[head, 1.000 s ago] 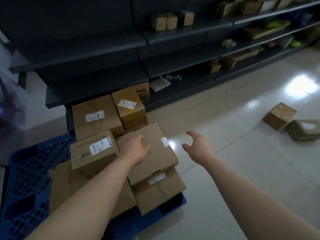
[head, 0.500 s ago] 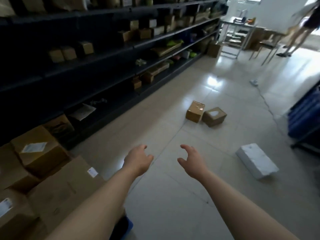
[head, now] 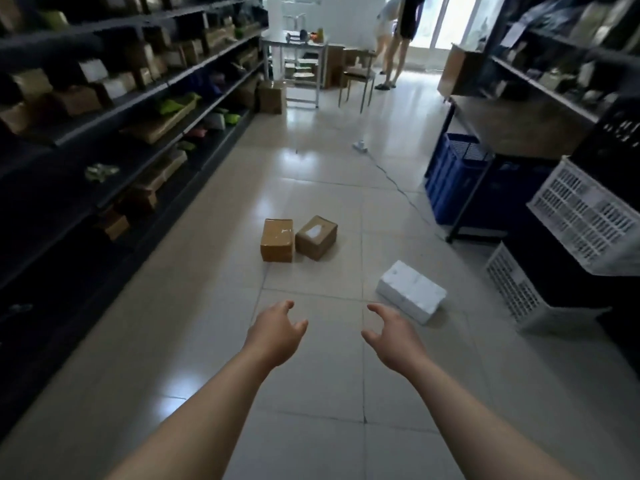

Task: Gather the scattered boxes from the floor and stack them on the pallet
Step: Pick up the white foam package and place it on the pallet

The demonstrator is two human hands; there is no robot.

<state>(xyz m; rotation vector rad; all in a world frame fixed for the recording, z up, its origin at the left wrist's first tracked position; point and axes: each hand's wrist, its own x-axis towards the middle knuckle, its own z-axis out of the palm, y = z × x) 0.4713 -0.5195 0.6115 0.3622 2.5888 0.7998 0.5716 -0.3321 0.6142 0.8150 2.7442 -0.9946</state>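
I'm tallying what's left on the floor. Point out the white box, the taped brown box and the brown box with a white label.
white box (head: 410, 292): head view, top face.
taped brown box (head: 277, 235): head view, top face.
labelled brown box (head: 313, 232): head view, the white label on top.

Dim aisle, bright far doorway, glare on floor tiles, warped edges.

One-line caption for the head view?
Left hand and right hand, both empty, stretch toward a taped brown box, a labelled brown box and a white box on the floor.
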